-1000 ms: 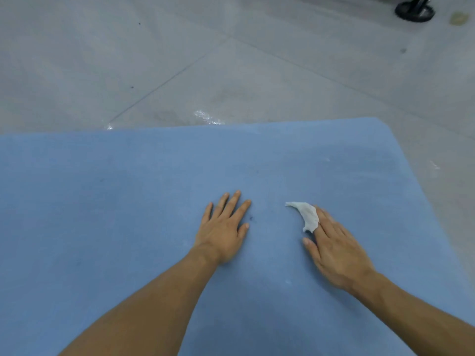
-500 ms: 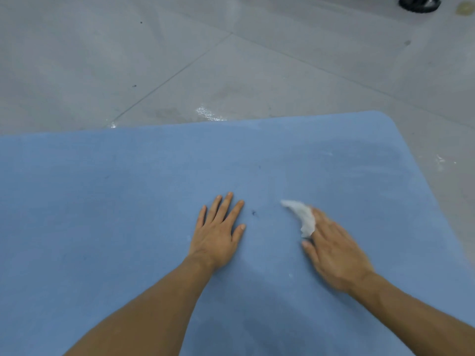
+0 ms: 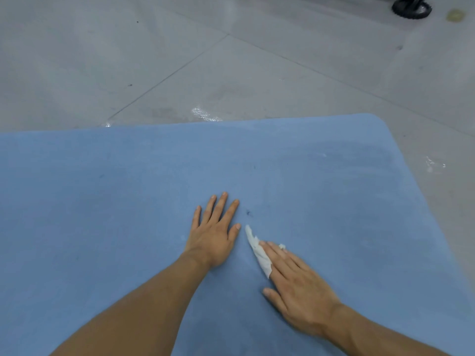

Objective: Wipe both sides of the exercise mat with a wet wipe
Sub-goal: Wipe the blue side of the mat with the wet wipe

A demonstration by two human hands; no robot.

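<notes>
The blue exercise mat lies flat on a grey tiled floor. It fills the lower part of the view, and its rounded far-right corner is visible.

The person's left hand rests palm down on the mat near its middle. Its fingers are straight and slightly spread, point away from the person, and hold nothing.

The right hand lies just beside it, also palm down. Its fingers are straight, held close together and angled toward the left hand. They press a crumpled white wet wipe flat against the mat. The right thumb lies out to the side on the mat, clear of the wipe. The wipe shows from under the fingertips as a narrow strip. Its pointed end lies just beside the left thumb, apart from it.

A small dark mark sits on the mat just beyond the wipe's tip. The mat surface to the far right appears darker in patches.

On the floor, a shiny streak lies just past the mat's far edge. A black round base stands at the top right, well apart from the mat, with a yellowish spot beside it.
</notes>
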